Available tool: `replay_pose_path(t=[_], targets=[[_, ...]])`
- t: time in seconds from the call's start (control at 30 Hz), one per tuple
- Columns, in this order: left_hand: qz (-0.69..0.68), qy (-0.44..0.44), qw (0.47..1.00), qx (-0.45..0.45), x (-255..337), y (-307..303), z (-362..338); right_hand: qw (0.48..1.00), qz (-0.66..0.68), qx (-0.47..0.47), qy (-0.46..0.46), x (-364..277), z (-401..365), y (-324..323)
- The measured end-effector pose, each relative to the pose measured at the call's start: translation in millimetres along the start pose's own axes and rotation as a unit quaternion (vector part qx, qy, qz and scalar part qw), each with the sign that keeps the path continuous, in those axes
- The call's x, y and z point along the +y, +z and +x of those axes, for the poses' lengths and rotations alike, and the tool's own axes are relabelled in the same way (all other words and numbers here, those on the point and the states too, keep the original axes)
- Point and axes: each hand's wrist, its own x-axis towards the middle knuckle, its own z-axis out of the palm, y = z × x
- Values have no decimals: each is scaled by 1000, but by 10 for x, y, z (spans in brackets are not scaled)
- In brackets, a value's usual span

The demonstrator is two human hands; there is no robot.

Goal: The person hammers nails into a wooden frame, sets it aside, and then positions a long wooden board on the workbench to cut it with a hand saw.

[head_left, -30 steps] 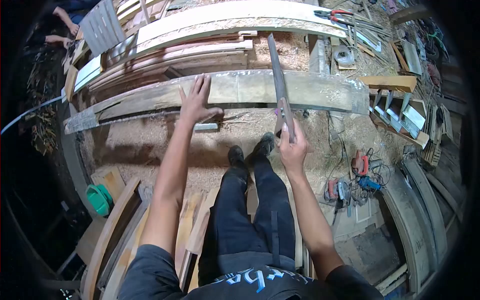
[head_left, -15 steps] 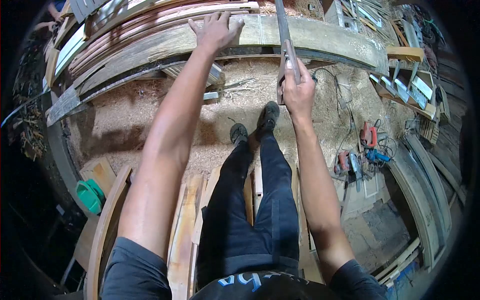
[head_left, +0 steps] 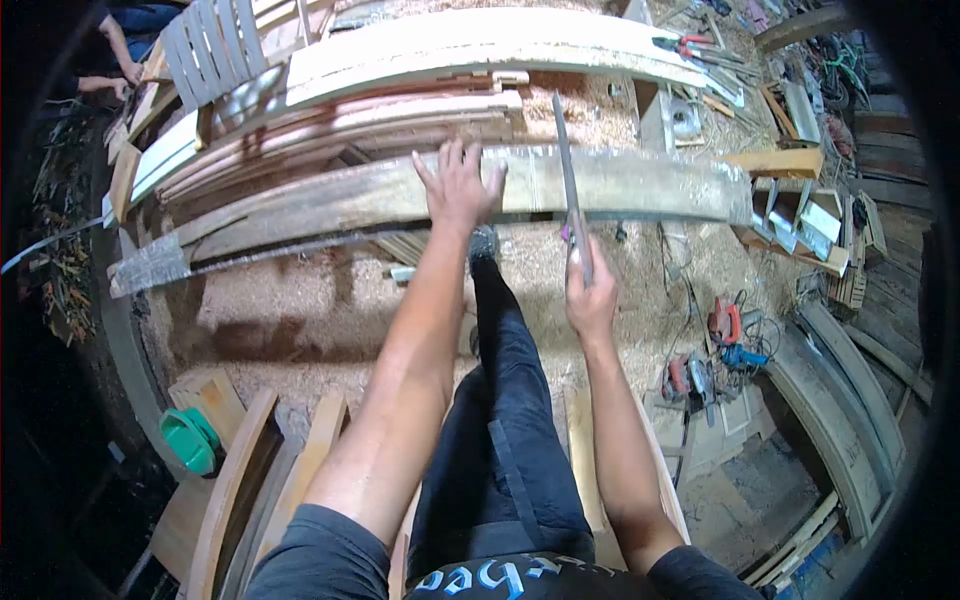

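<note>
A long weathered plank (head_left: 640, 188) lies across the view in front of me, with a pale line across its face near the middle. My left hand (head_left: 461, 185) rests on it with the fingers spread, just left of that line. My right hand (head_left: 592, 292) is wrapped round the handle of a handsaw (head_left: 569, 165). The narrow grey blade, seen nearly edge-on, points away from me and overlaps the plank to the right of the line. One dark shoe (head_left: 484, 242) shows at the plank's near edge, below my left hand.
Behind the plank lie stacked boards (head_left: 400, 115) and a bright white board (head_left: 450, 40). Power tools (head_left: 725, 320) with cords sit on the shavings-covered floor at right. A green container (head_left: 190, 440) stands at lower left. Another person's hand (head_left: 121, 88) shows at upper left.
The view has tilted up and shows more beyond the plank. My left hand has come closer to the pale line. One foot has moved forward to the plank; the handsaw stays in my right hand.
</note>
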Motion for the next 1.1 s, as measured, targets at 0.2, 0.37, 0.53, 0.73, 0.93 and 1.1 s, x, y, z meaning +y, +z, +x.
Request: replay_pose_path(t=[0.2,0.37,0.53,0.73,0.93,1.1], targets=[[-29,-19,999,-25,47,-116,12,998,15,-32,61,-135,-6,68],[-19,-30,997,-74,81,-205,30,998,20,-44,48,-109,2,67],[-30,-22,998,-45,81,-227,87,990,23,-80,111,-209,46,31],[-29,-18,998,-50,68,-199,32,971,27,-135,194,-357,127,-136],[-34,-31,994,-103,73,-242,43,975,55,-125,175,-373,133,-132],[-18,-17,998,-52,57,-212,39,979,38,-111,168,-328,161,-114]])
